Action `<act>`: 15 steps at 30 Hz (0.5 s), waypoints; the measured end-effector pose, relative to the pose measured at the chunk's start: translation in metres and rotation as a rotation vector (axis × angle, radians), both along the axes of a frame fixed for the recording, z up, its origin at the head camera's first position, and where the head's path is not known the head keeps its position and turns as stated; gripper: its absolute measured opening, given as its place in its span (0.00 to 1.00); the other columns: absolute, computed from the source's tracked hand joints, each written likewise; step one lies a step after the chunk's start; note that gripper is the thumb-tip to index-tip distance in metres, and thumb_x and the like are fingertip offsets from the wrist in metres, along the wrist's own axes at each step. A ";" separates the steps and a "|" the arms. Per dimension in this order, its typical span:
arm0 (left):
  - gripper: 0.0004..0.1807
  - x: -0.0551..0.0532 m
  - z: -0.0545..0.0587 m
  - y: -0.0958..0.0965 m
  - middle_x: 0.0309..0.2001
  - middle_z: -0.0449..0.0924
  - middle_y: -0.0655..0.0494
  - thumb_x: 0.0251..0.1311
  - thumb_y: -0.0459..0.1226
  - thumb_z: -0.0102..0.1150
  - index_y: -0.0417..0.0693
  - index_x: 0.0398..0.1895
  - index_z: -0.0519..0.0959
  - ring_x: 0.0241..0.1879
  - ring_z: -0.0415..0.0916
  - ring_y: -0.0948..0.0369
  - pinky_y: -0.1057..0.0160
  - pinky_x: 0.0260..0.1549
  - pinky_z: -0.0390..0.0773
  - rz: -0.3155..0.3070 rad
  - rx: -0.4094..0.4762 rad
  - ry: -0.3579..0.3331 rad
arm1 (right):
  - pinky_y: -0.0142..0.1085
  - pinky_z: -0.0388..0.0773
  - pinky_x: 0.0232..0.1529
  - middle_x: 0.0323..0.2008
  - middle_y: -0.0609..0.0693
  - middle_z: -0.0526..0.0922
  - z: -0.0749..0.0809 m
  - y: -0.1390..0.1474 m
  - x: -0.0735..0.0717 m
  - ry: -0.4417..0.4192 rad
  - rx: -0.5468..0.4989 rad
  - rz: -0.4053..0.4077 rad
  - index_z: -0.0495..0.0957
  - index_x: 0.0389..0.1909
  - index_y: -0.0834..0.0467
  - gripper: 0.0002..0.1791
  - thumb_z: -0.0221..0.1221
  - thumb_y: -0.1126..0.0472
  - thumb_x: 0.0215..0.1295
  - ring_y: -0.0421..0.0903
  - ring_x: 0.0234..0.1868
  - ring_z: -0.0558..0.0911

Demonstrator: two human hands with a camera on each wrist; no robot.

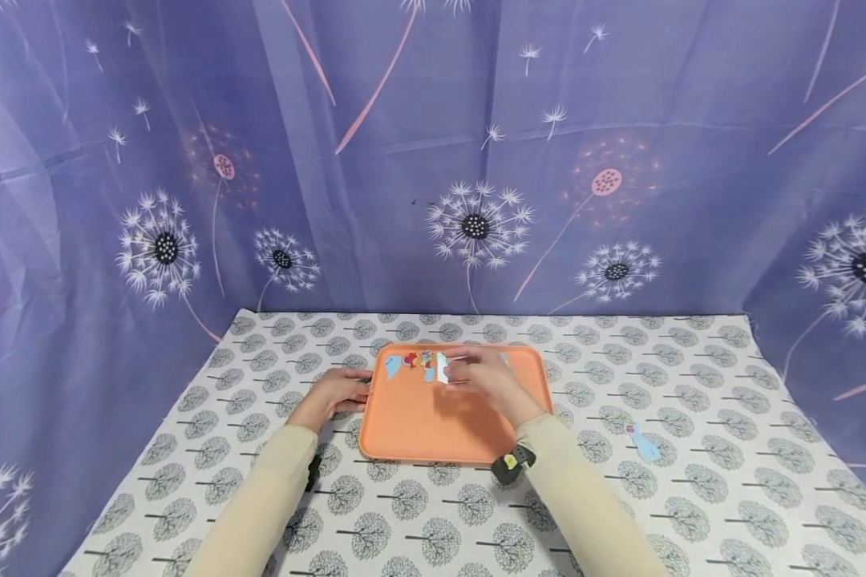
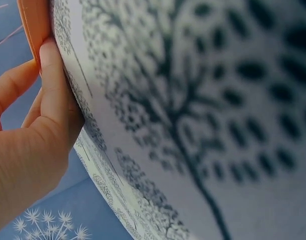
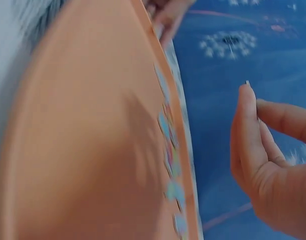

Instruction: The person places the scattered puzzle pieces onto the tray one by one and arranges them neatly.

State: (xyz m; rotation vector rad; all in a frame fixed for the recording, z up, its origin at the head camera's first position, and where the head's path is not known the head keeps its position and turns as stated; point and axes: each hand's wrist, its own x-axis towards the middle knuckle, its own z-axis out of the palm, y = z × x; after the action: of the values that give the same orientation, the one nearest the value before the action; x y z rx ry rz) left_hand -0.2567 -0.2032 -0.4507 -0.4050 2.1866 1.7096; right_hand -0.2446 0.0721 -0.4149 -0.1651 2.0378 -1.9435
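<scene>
An orange tray (image 1: 426, 437) lies flat on the table, with several small colourful flat cutouts (image 1: 413, 361) in a row along its far side. At the tray's left edge, my left hand (image 1: 330, 397) holds the rim between thumb and fingers; the left wrist view shows the fingertips right at the orange rim (image 2: 36, 30). Over the far part of the tray, my right hand (image 1: 479, 375) pinches a small white-faced flat cutout (image 1: 443, 369) between thumb and fingers. In the right wrist view, fingers hide most of that cutout, and only a thin edge shows above the fingertips.
A light-blue cutout (image 1: 645, 445) with a reddish end lies on the tree-print tablecloth (image 1: 722, 497) right of the tray. A purple dandelion-print curtain (image 1: 390, 200) hangs behind the table and along both sides.
</scene>
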 end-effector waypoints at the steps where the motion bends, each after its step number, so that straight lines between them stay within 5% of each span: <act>1: 0.26 0.000 0.000 0.000 0.28 0.83 0.48 0.58 0.25 0.60 0.36 0.62 0.72 0.23 0.81 0.62 0.66 0.29 0.87 -0.002 0.004 0.000 | 0.49 0.80 0.55 0.47 0.62 0.79 -0.001 -0.006 0.001 -0.008 -0.024 0.009 0.72 0.58 0.68 0.22 0.58 0.72 0.61 0.59 0.44 0.82; 7: 0.27 0.000 -0.001 -0.001 0.27 0.83 0.47 0.58 0.25 0.60 0.35 0.62 0.71 0.23 0.81 0.62 0.66 0.29 0.87 -0.006 0.026 -0.002 | 0.44 0.84 0.48 0.41 0.60 0.80 -0.010 -0.046 0.002 -0.072 -0.132 -0.040 0.73 0.55 0.70 0.21 0.58 0.75 0.59 0.45 0.32 0.82; 15: 0.26 -0.001 0.000 0.000 0.27 0.82 0.48 0.58 0.24 0.58 0.33 0.62 0.71 0.24 0.80 0.62 0.66 0.30 0.87 -0.004 0.032 0.007 | 0.40 0.87 0.41 0.41 0.59 0.78 -0.023 -0.080 0.006 -0.168 -0.182 -0.064 0.75 0.54 0.71 0.21 0.59 0.77 0.58 0.45 0.27 0.82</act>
State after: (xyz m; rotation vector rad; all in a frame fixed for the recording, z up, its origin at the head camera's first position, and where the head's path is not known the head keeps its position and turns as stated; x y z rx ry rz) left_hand -0.2575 -0.2034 -0.4506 -0.3862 2.1611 1.7438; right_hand -0.2387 -0.0084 -0.4375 0.0220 1.7804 -2.1047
